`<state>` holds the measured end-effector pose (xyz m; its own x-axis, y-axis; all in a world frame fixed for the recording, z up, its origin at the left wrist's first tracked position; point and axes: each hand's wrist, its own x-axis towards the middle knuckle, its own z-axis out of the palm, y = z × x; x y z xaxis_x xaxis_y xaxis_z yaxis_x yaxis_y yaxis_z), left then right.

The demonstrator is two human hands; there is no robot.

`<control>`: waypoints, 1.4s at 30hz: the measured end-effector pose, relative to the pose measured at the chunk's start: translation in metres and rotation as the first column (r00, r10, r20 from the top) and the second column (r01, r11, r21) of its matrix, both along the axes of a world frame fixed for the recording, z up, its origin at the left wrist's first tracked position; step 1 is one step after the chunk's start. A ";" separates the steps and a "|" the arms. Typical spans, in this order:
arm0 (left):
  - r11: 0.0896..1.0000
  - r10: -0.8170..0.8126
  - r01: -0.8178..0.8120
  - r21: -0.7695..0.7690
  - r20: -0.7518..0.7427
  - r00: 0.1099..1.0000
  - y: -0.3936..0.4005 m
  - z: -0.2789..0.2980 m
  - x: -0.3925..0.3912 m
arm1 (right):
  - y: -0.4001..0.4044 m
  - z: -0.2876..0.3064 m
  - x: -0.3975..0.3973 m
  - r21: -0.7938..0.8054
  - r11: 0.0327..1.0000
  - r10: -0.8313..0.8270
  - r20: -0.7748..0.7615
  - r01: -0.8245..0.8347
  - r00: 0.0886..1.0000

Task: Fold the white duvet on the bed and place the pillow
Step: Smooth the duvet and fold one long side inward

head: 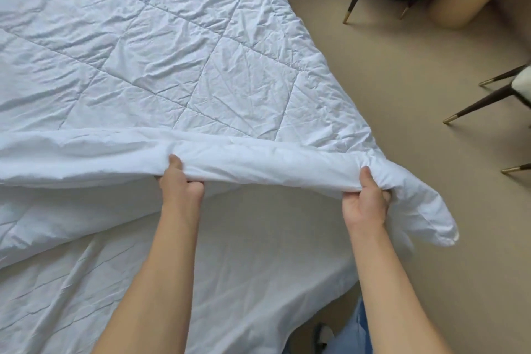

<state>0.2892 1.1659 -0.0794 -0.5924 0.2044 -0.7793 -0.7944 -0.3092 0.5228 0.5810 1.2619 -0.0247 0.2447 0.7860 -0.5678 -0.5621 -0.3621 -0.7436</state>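
Two bare arms reach forward, both hands gripping a folded fabric edge

The left hand curls around the duvet fold with its thumb on top and fingers tucked beneath, forearm running straight up from the lower frame; the right hand clamps the same fold near its corner, thumb raised over the top, fingers wrapped under; both wrists are level, arms extended and roughly parallel, well apart
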 end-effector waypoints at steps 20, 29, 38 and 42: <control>0.995 -0.033 -0.002 -0.102 -0.338 0.940 0.232 0.009 -0.189 | 0.376 -0.007 -0.217 -0.025 0.857 0.493 0.332 -0.515 0.804; -0.097 -0.995 0.001 -0.995 0.097 0.028 0.202 -0.163 -0.159 | 0.370 -0.215 -0.272 -0.627 0.176 0.162 0.779 -0.759 -0.606; -0.145 -0.987 -0.128 -0.981 0.135 0.090 0.199 -0.197 -0.139 | 0.387 -0.256 -0.261 -0.558 0.301 -0.024 0.806 -0.773 -0.592; -0.058 -0.989 -0.090 -0.994 0.070 -0.127 0.215 -0.174 -0.067 | 0.326 -0.225 -0.262 -0.549 0.262 0.159 0.836 -0.794 -0.526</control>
<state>0.2221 1.3812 -0.2533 -0.7131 0.6773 -0.1811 0.6449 0.7350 0.2096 0.3187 1.5877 -0.2492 -0.5787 0.7853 -0.2201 0.8105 0.5238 -0.2622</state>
